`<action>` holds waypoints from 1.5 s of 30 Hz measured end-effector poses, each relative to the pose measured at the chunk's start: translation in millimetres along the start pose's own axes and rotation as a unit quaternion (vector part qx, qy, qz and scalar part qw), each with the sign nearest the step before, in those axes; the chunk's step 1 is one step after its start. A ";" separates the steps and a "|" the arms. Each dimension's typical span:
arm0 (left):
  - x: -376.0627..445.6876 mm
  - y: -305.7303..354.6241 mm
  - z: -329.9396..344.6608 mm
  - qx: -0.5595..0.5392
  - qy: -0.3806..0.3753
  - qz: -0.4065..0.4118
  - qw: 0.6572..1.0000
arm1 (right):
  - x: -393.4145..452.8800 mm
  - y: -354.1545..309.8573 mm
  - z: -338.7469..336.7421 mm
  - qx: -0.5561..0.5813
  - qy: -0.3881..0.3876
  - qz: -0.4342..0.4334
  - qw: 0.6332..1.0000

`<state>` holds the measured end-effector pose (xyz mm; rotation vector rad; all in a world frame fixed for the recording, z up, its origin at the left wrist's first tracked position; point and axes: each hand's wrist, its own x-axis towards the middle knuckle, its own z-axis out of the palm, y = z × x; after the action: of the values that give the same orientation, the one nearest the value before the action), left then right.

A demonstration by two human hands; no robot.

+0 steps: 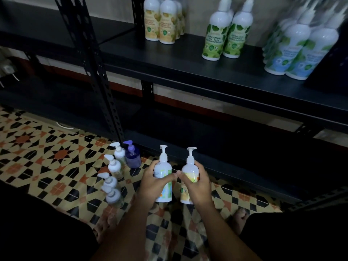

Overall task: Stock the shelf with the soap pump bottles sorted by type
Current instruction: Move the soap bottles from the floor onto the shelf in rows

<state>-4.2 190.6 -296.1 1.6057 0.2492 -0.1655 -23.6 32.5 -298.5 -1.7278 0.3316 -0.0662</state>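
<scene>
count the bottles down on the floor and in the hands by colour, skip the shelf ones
White bottles held in the hands: 2, one in the left hand with a blue-green label, one in the right hand with a yellow label
Pale bottles with white pumps on the floor: 4, though the nearest are blurred
Purple bottle on the floor: 1
Total: 7
</scene>
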 end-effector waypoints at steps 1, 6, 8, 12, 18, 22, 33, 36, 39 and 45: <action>0.6 -1.5 -0.7 0.005 0.001 0.002 1.000 | 0.4 -0.5 -0.2 -0.012 0.012 0.002 1.000; -2.7 -2.8 -1.1 0.004 0.037 0.013 0.999 | -0.2 -4.3 0.3 0.034 0.069 0.007 0.997; -2.4 -1.4 -1.1 -0.003 0.049 0.022 0.999 | 0.7 -6.1 -0.3 0.044 0.097 0.023 0.994; 0.1 -0.3 -4.2 -0.066 0.038 0.021 0.997 | 4.2 -2.4 -2.5 0.090 0.097 0.028 0.991; 2.4 3.7 -5.3 -0.160 -0.007 -0.014 0.987 | 1.9 -9.0 -3.2 0.128 0.033 0.010 0.991; -0.6 5.1 -1.6 -0.183 -0.012 -0.021 0.983 | 0.1 -15.5 -3.7 0.132 0.011 0.019 0.991; -6.5 21.9 3.1 -0.093 0.001 0.054 0.994 | -2.1 -20.6 -1.8 0.109 0.002 -0.014 0.994; -4.9 29.6 3.8 -0.080 -0.006 0.060 0.995 | -1.2 -27.5 -3.3 0.093 0.003 -0.048 0.995; -1.7 42.0 4.0 -0.081 -0.002 0.072 0.994 | 2.5 -37.9 -3.6 0.100 0.014 -0.065 0.993; 7.4 84.4 5.4 -0.076 0.011 0.141 0.987 | 10.7 -70.1 -3.9 0.105 0.033 -0.122 0.986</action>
<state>25.2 182.4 -216.8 1.4741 0.0492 0.0876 -1.5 36.2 -231.2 -1.5514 0.1544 -0.3265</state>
